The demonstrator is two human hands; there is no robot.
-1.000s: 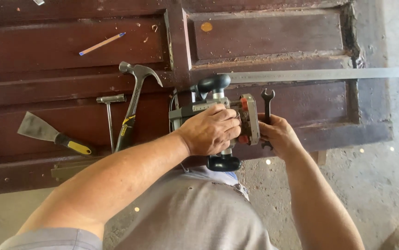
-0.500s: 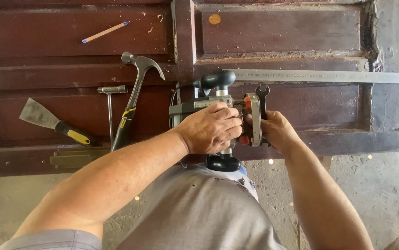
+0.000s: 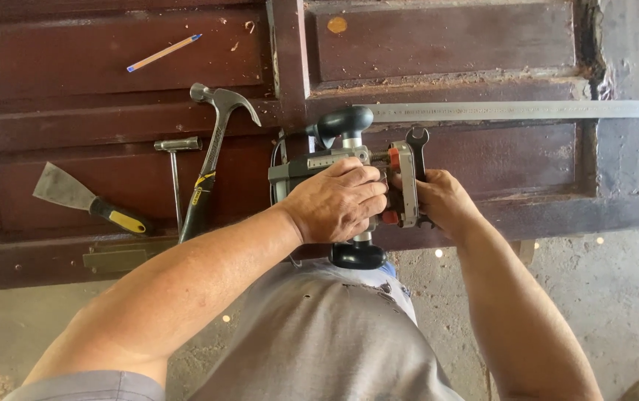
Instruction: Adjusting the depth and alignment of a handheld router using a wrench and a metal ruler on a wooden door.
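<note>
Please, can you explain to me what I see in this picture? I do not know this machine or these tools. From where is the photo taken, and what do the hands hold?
The camera sits on the person's head and looks down, so both arms come in from below. The left hand lies on top of a handheld power tool, most likely a router, with two round black knobs. The right hand holds its side, where an open-end wrench sticks up. The machine rests on an old dark wooden door lying flat. On the door are also a claw hammer, a putty knife with a yellow and black handle, a T-shaped metal key, a pencil and a long steel ruler.
</note>
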